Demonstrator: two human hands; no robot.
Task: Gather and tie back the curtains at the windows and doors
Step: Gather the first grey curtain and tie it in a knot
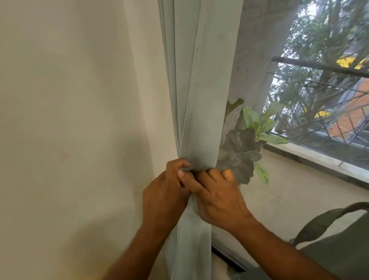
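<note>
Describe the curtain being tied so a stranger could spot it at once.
Start at the window on the right; at its left edge, against the cream wall, hangs the curtain. It is pale grey-green, pinched into one narrow bundle by the left hand and right hand.

One view: our head camera looks forward and down, close upon our hands (191, 192); window (332, 77) to their right.

Bare wall (49, 109) left, plant (246, 146) perhaps crowding right
</note>
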